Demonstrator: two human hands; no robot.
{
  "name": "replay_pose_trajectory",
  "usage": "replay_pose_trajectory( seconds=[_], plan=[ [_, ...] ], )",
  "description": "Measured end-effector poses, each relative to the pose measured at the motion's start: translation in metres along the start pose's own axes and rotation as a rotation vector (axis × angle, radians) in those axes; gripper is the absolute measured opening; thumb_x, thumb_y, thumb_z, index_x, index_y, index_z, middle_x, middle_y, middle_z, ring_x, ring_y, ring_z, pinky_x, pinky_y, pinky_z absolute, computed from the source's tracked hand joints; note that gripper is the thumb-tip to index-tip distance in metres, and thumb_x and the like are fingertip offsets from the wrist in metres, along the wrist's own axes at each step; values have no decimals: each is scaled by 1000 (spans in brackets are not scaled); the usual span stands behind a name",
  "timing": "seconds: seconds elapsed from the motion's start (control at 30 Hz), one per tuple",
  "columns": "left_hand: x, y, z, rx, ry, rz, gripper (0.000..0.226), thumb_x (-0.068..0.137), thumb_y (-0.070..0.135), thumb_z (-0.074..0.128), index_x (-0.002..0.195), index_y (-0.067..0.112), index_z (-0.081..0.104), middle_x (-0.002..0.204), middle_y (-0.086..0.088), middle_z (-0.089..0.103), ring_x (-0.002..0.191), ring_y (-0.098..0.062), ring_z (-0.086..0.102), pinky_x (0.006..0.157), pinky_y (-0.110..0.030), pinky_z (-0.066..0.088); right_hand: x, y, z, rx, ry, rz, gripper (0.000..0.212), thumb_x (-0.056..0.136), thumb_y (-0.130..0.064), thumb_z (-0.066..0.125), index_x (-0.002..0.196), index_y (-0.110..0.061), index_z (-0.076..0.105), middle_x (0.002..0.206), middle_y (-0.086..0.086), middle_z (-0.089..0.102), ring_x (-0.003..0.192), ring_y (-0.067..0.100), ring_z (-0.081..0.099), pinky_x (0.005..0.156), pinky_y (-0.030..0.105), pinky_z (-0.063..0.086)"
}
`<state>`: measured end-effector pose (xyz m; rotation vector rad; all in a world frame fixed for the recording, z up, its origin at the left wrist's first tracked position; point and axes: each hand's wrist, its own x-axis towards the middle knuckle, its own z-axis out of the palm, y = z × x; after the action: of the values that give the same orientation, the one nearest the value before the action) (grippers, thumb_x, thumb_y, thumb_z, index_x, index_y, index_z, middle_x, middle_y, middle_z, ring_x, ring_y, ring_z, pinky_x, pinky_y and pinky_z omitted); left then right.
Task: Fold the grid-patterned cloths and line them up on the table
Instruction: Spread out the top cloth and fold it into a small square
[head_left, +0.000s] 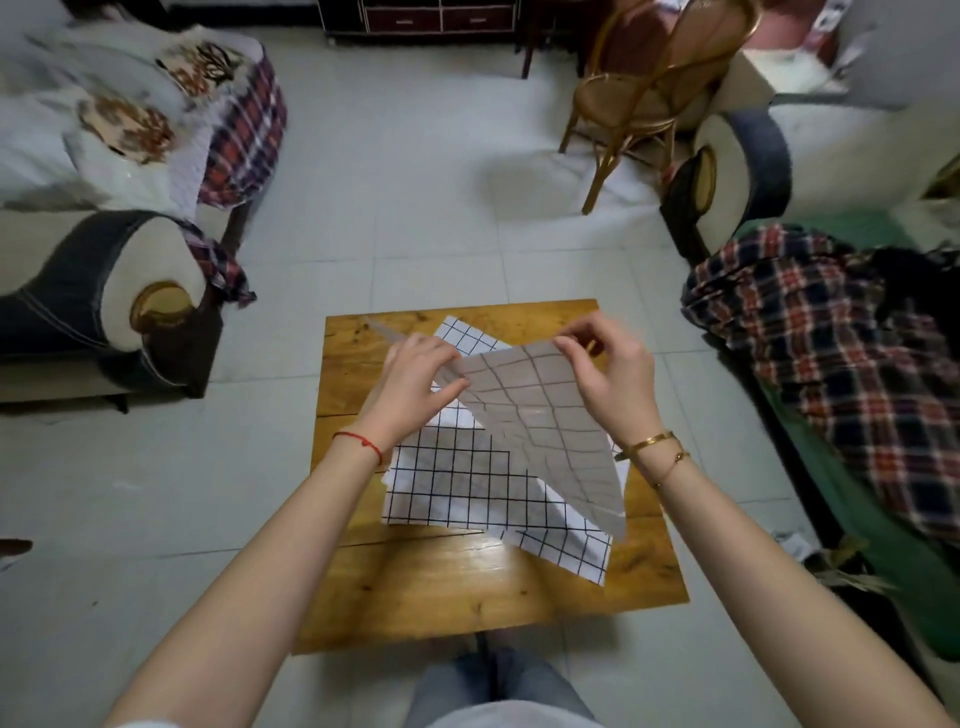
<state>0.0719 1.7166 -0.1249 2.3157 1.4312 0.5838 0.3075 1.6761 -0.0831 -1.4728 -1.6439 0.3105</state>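
**Hands lift one cloth, none folded yet**

Left hand (415, 374) and right hand (608, 369) each pinch the raised cloth (540, 415) by its top edge above the table (467, 587). Other cloths (457, 483) lie loose beneath; folding has barely begun, with lining up still ahead. Around stand tiled floor, sofas and a chair (639, 88).

Glossy varnished wood table (467, 587), thin matt grid-patterned cloth (540, 410), smooth tiled floor (415, 218)
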Motion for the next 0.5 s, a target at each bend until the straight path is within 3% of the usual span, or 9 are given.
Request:
replay_pose_trajectory(
  seconds=[0.1,0.2,0.33,0.5],
  plan=[
    [0,10,-14,55,47,7,27,89,34,64,103,11,65,105,0,64,109,-24,52,100,-35,26,11,-1,-30,35,60,40,8,86,-18,67,80,-12,66,74,-4,65,68,5,55,65,19,43],
    [0,16,-32,65,113,12,18,88,32,66,94,15,63,86,10,58,94,-21,57,108,-42,25,19,-1,-55,26,105,54,5,86,-18,66,82,-16,67,73,-11,63,69,0,55,64,12,41],
    [-1,16,-57,107,205,41,15,87,30,68,88,16,63,81,2,66,84,-22,59,107,-41,28,25,4,-81,-33,125,56,3,88,-19,64,87,-17,67,77,-9,62,70,-5,53,65,9,42],
    [-8,15,-84,76,243,78,10,87,30,68,92,21,69,84,9,71,81,-14,62,100,-47,41,27,11,-98,-124,131,16,5,88,-18,64,87,-14,67,81,-5,63,70,1,53,64,9,42]
  ],
)
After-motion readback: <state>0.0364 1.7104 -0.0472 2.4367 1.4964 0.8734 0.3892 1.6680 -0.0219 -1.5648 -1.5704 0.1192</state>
